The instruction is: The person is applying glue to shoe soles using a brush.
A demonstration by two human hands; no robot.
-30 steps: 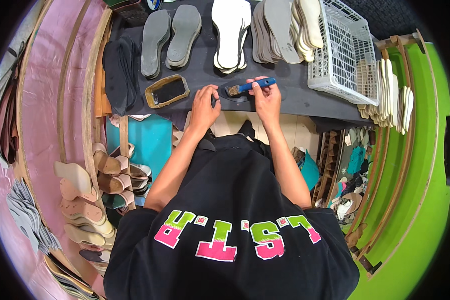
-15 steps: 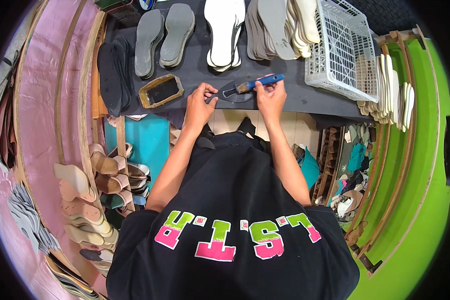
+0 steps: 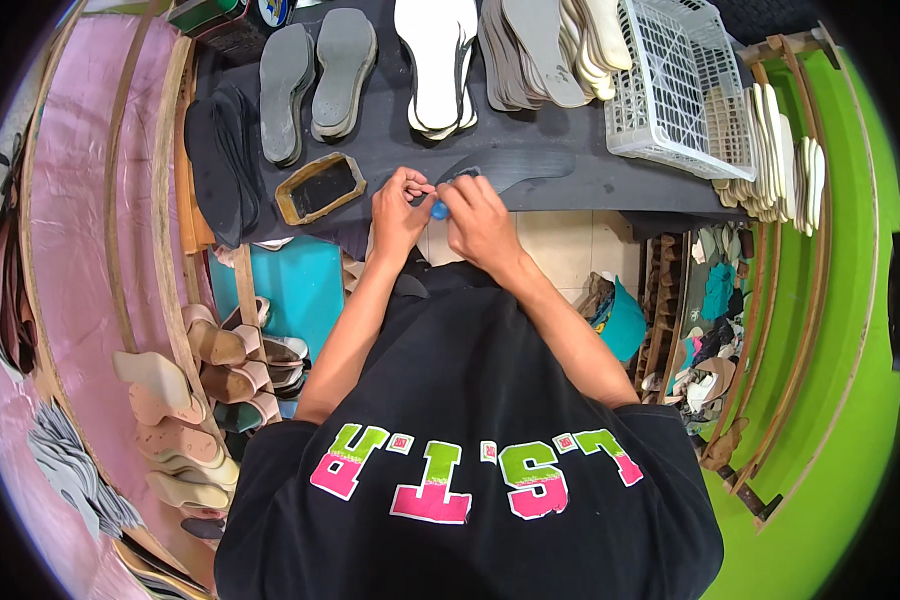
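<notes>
A dark shoe sole [image 3: 530,168], glossy in places, lies on the black-covered table in front of me. My left hand [image 3: 400,210] is at its left end, thumb and fingers pinched together at the edge. My right hand [image 3: 480,222] is closed around a blue-handled brush [image 3: 439,209]; the handle's end shows at the hand's left side, close to my left fingers. The bristles are hidden behind the right hand, over the sole's left part. Left of my hands stands a shallow tan-rimmed tray [image 3: 292,212] with dark contents.
Stacks of grey soles [image 3: 286,90], white soles [image 3: 435,60] and taupe soles [image 3: 545,55] line the table's far side. Black soles [image 3: 220,160] lie at the left. A white plastic crate [image 3: 625,140] stands at the right. Shoes hang on a rack [image 3: 170,260] at lower left.
My right hand has moved left with the brush and turned, so the handle end now points toward me. More of the sole shows at the right. My left hand stays nearly in place.
</notes>
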